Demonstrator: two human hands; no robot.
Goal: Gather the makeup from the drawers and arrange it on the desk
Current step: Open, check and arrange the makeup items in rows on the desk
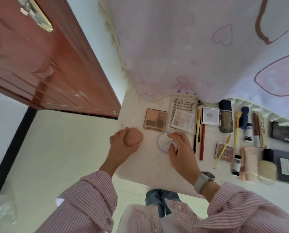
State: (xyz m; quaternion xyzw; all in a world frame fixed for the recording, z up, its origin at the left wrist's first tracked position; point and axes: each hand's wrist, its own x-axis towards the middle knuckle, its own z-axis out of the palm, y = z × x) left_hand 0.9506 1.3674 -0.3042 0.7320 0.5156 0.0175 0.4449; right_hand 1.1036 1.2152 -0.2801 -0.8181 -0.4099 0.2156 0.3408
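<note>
The left hand (119, 142) has its fingers curled round a peach-coloured makeup sponge (134, 137), holding it at the left end of the bench (140, 170), and the right hand (179, 148) lies over a round white compact (163, 142) with its fingers bent onto the lid, gripping or pressing it flat to the surface; both pieces look to be in the act of being set into the row, so the step in hand is judged to be placing them neatly beside what is already laid out. To do it well, the sponge wants setting down on its broad base so it does not roll, just left of the compact and below the brown eyeshadow palette (155, 121); the compact should be slid rather than lifted, squared under the pale eyeshadow palette (182, 121) that rests on the lash tray (184, 108), and kept off the red pencil (202, 142) and the brushes lying just to its right. The rest of the makeup runs in ranks to the right: a foundation bottle (226, 118), a blush palette (224, 153), tubes and dark cases further on. Open room is scarce; the bench's left edge is just beside the sponge, and a red-brown door (48, 64) stands near that corner, so a nudge leftward could send the sponge to the floor; the front edge runs near the wrists, with a bare strip of surface between it and the hands, which is the safest place to work; behind, a pink curtain (190, 47) hangs down to the back row.
</note>
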